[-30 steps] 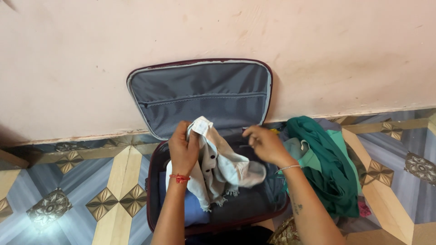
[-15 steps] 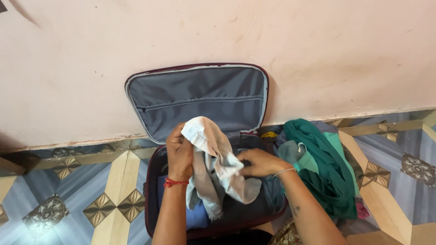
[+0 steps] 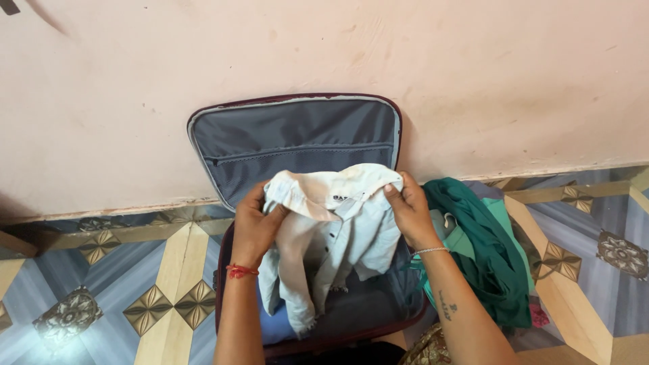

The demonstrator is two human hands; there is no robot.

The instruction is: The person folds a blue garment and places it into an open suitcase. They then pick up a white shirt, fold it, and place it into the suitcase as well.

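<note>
Hanging between both hands, a pale, off-white shirt (image 3: 334, 236) is held up by its collar edge above the open suitcase (image 3: 378, 314); the collar band runs roughly level from one grip to the other, and the body of the garment drops crumpled below it, its lowest fold reaching down over the suitcase interior; a row of small dark buttons shows on the front; the left hand (image 3: 255, 226) is closed on the left end of the collar, fingers curled over the cloth from outside, thumb side toward the fabric; a red thread band (image 3: 239, 272) circles that wrist; the right hand (image 3: 411, 211) is closed on the right end of the collar, pinching the edge with fingers on top; a thin beaded bracelet (image 3: 431, 251) sits at that wrist, and a small dark mark shows on the forearm below it; the shirt thus lies directly between the two hands, touching both, and in front of the suitcase lid (image 3: 297, 138); the lid, lined in grey with a zipped pocket, stands propped against the pink wall (image 3: 324, 47); blue cloth (image 3: 274, 324) shows in the suitcase base beneath the shirt; a heap of green clothing (image 3: 490, 250) lies just beside the suitcase on the right, on the patterned tile floor (image 3: 135, 297)
</note>
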